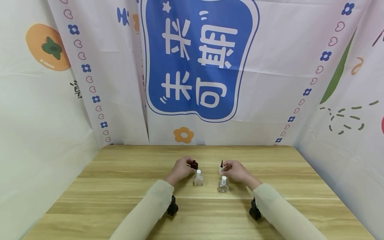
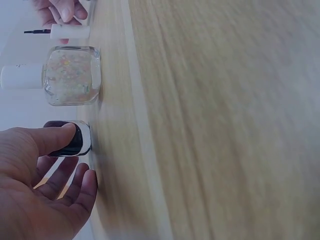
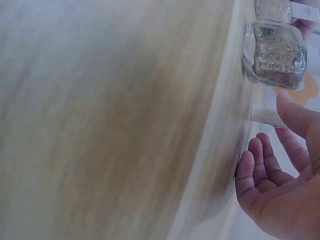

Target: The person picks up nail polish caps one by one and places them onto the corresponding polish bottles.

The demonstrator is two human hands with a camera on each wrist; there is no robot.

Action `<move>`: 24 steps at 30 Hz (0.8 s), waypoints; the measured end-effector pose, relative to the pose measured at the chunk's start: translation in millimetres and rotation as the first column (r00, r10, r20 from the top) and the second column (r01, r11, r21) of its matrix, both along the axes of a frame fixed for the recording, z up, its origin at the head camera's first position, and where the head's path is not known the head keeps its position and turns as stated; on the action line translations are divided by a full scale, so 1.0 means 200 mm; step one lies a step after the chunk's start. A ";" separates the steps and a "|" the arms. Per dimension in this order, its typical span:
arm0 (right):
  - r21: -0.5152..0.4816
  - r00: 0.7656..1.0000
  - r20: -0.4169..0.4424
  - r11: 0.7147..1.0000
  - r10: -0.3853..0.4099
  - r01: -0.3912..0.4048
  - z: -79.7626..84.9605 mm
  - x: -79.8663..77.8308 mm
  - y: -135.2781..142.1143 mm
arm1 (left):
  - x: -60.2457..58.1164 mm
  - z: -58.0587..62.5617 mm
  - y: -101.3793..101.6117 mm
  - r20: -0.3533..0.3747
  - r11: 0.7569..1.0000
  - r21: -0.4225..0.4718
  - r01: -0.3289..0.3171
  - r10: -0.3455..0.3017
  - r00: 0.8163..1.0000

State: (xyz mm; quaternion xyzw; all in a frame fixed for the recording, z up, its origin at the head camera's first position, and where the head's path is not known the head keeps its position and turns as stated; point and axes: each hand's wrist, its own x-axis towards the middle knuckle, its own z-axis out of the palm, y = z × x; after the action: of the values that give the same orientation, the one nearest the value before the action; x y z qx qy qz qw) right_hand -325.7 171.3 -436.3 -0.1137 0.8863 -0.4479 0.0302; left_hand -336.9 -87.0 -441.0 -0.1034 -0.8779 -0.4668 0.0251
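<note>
My left hand (image 1: pixel 182 169) pinches a small uncapped bottle of dark nail polish (image 1: pixel 194 165) between thumb and fingers; in the left wrist view its clear glass base is at the tabletop. Across from it, my right hand (image 1: pixel 237 171) holds a white nail polish cap (image 1: pixel 221 169) by its sides. The cap stands upside down, its dark brush pointing up. Nearer to me stand two capped bottles: one with pale glitter polish (image 2: pixel 72 77) beside the left hand, one with darker glitter (image 3: pixel 277 55) beside the right. Both have white caps.
Everything stands on a wood-grain table (image 1: pixel 207 216). A printed cloth (image 1: pixel 270 83) hangs behind the table's far edge, with more cloth at both sides. A black wrist device (image 1: pixel 172 206) sits under each forearm.
</note>
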 end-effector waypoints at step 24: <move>0.047 0.998 -0.010 0.997 -0.059 0.059 0.01 0.01 -0.02 | 0.00 0.00 0.01 -0.004 0.998 -0.056 -0.034 0.033 0.999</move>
State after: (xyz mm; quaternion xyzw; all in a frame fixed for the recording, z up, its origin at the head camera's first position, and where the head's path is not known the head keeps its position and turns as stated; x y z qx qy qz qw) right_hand -324.4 167.8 -434.7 -0.0885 0.8996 -0.4273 0.0160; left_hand -337.7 -84.5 -440.2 -0.0900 -0.8923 -0.4413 0.0312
